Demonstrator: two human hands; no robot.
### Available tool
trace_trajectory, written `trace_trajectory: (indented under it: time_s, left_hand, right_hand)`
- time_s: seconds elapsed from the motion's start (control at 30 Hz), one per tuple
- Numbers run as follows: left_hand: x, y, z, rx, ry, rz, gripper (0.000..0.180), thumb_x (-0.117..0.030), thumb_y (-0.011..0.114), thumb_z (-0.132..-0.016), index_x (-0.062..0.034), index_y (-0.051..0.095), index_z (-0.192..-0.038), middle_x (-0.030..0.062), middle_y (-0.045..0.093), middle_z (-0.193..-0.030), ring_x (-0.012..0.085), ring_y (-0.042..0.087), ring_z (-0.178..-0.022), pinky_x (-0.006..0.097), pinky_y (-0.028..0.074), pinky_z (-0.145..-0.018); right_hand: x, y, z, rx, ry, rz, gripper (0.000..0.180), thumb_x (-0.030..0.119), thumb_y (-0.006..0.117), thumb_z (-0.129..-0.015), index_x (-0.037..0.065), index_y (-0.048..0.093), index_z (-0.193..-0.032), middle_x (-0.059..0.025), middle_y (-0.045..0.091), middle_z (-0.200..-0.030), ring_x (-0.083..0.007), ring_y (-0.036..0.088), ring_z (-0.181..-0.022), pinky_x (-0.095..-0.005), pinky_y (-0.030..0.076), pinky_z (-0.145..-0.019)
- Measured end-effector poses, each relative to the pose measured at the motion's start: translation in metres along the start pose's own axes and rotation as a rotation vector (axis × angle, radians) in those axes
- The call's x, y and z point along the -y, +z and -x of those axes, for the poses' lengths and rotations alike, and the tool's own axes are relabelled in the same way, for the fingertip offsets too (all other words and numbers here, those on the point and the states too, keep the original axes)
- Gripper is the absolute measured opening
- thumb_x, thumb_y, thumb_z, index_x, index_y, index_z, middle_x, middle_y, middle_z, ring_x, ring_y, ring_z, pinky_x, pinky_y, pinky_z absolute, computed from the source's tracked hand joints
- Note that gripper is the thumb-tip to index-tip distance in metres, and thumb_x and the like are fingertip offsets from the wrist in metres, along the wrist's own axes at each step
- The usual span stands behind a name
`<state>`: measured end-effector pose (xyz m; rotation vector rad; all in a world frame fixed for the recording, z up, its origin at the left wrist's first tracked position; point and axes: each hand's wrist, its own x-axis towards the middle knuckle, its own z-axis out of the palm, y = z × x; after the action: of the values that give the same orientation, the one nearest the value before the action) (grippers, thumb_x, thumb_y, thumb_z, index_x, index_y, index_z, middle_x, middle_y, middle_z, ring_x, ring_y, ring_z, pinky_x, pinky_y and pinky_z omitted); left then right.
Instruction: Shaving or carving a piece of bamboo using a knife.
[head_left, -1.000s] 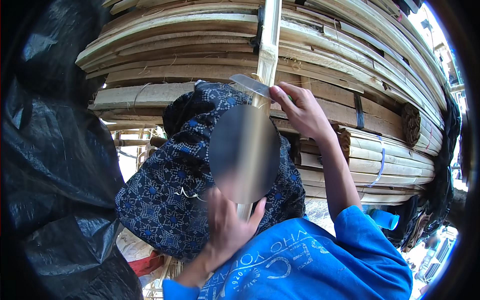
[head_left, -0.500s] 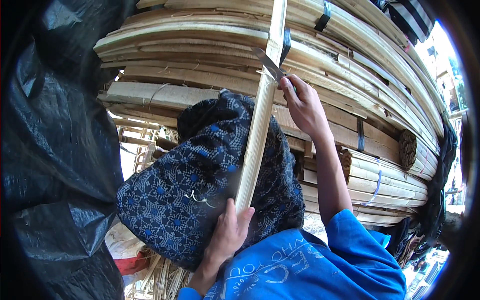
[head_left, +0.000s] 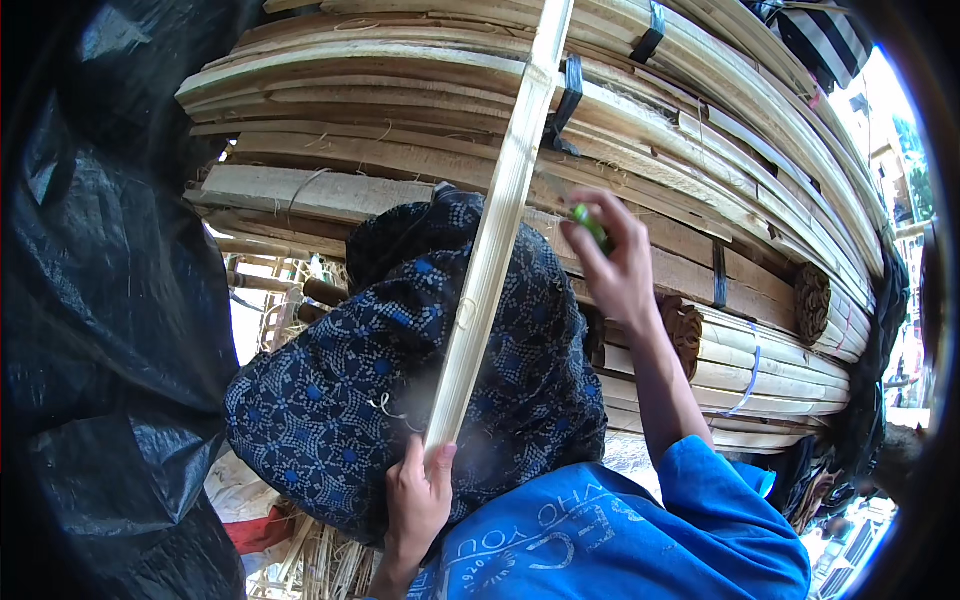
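A long pale bamboo strip [head_left: 487,250] slants up across my lap, which is covered by a dark blue patterned cloth [head_left: 330,400]. My left hand [head_left: 418,500] is closed round its lower end, thumb on the right edge. Right of the strip and apart from it, my right hand [head_left: 620,262] is closed on the green handle of a knife [head_left: 590,226]. The knife's blade cannot be made out now; in the earlier frame it shows. A thin curled shaving [head_left: 383,406] lies on the cloth near the strip's lower part.
Stacked bamboo slats [head_left: 370,85], bound with black straps [head_left: 568,105], stand in front of me. Tied rolls of slats [head_left: 770,370] lie at the right. A black plastic sheet [head_left: 120,330] hangs at the left. Loose thin strips [head_left: 320,560] lie below left.
My right hand has brought the knife off the strip, down toward me and slightly right. My left hand and the strip's lower end have shifted left and down.
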<state>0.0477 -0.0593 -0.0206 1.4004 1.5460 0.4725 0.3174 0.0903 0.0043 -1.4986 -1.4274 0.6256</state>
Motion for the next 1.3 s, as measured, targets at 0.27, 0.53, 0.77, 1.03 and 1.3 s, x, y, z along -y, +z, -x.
trace_trajectory:
  time_s: [0.27,0.53,0.77,1.03,1.3]
  left_hand:
    - [-0.027,0.005,-0.037,-0.087,0.185,0.021,0.033,-0.026,0.059,-0.096,0.0016,0.051,-0.080,0.0232,0.059,-0.065,0.0405,0.063,-0.059,0.042,0.043,-0.047]
    - [-0.026,0.011,-0.062,-0.102,0.268,-0.018,0.038,-0.031,0.058,-0.096,0.0005,0.050,-0.075,0.0216,0.054,-0.062,0.0397,0.055,-0.054,0.043,0.040,-0.049]
    - [-0.026,0.017,-0.064,-0.166,0.244,-0.109,0.033,-0.023,0.046,-0.101,0.0022,0.053,-0.081,0.0230,0.057,-0.066,0.0402,0.061,-0.059,0.045,0.045,-0.048]
    - [-0.017,0.028,-0.068,-0.255,0.276,-0.204,0.031,-0.021,0.044,-0.101,0.0010,0.054,-0.082,0.0214,0.059,-0.067,0.0386,0.062,-0.059,0.044,0.048,-0.049]
    - [-0.017,0.031,-0.069,-0.256,0.270,-0.173,0.033,-0.023,0.043,-0.101,-0.0002,0.053,-0.080,0.0199,0.059,-0.066,0.0372,0.061,-0.057,0.042,0.048,-0.047]
  right_hand:
    - [-0.008,-0.005,0.014,0.410,-0.199,0.263,0.021,0.007,0.059,-0.079,-0.001,0.056,-0.099,-0.0222,0.060,-0.088,-0.0416,0.059,-0.082,-0.0462,0.047,-0.070]
    - [-0.010,-0.015,-0.005,0.615,-0.150,0.561,0.017,0.014,0.057,-0.081,0.000,0.049,-0.087,-0.0234,0.055,-0.068,-0.0415,0.058,-0.069,-0.0492,0.045,-0.067]
    - [-0.011,-0.011,-0.015,0.642,-0.214,0.584,0.017,0.017,0.061,-0.078,0.002,0.055,-0.074,-0.0173,0.052,-0.054,-0.0368,0.055,-0.049,-0.0448,0.044,-0.051]
    - [-0.014,-0.001,-0.007,0.549,-0.138,0.750,0.010,0.014,0.063,-0.076,0.004,0.065,-0.079,-0.0158,0.057,-0.056,-0.0324,0.057,-0.047,-0.0422,0.046,-0.050]
    - [-0.015,0.000,-0.024,0.511,-0.271,0.887,0.008,0.012,0.063,-0.077,0.008,0.061,-0.083,-0.0056,0.055,-0.049,-0.0201,0.053,-0.039,-0.0363,0.043,-0.041]
